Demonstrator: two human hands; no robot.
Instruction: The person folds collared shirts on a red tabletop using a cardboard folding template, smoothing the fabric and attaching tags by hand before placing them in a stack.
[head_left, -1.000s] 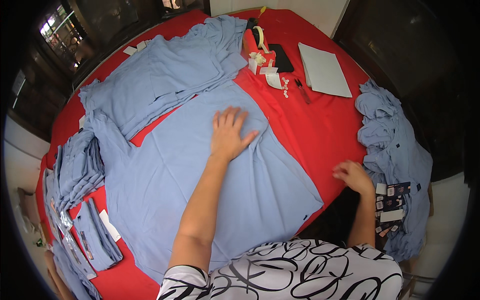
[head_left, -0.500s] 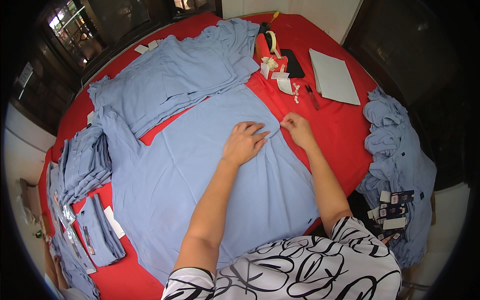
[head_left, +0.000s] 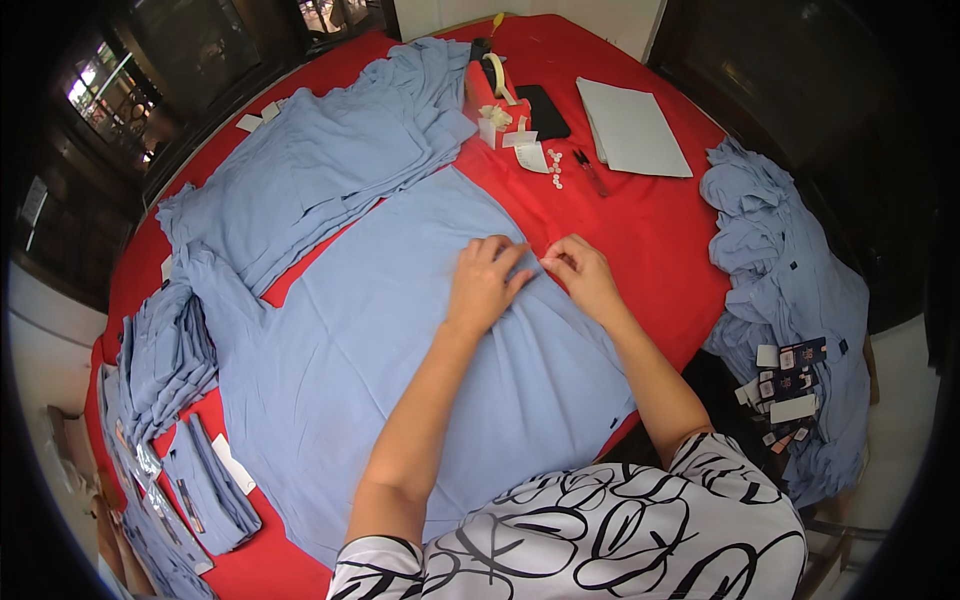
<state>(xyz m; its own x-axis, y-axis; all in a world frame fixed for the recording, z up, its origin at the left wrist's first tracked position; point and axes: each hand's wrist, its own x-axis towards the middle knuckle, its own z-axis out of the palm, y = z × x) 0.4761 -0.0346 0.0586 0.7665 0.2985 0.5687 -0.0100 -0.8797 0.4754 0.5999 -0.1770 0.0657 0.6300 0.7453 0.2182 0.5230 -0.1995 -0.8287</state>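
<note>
A shirt [head_left: 400, 360] is spread on the table [head_left: 650, 230]. Both hands, the left hand [head_left: 485, 285] and the right hand [head_left: 580, 275], are placed side by side on its far edge. A stack of shirts [head_left: 320, 170] is laid behind it, folded piles [head_left: 165, 360] to its left, a heap [head_left: 790, 290] to its right.

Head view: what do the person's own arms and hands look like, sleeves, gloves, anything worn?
Both forearms are bare. The left hand and right hand wear no gloves; no rings or watch are visible. Short white sleeves with black looping line patterns.
</note>
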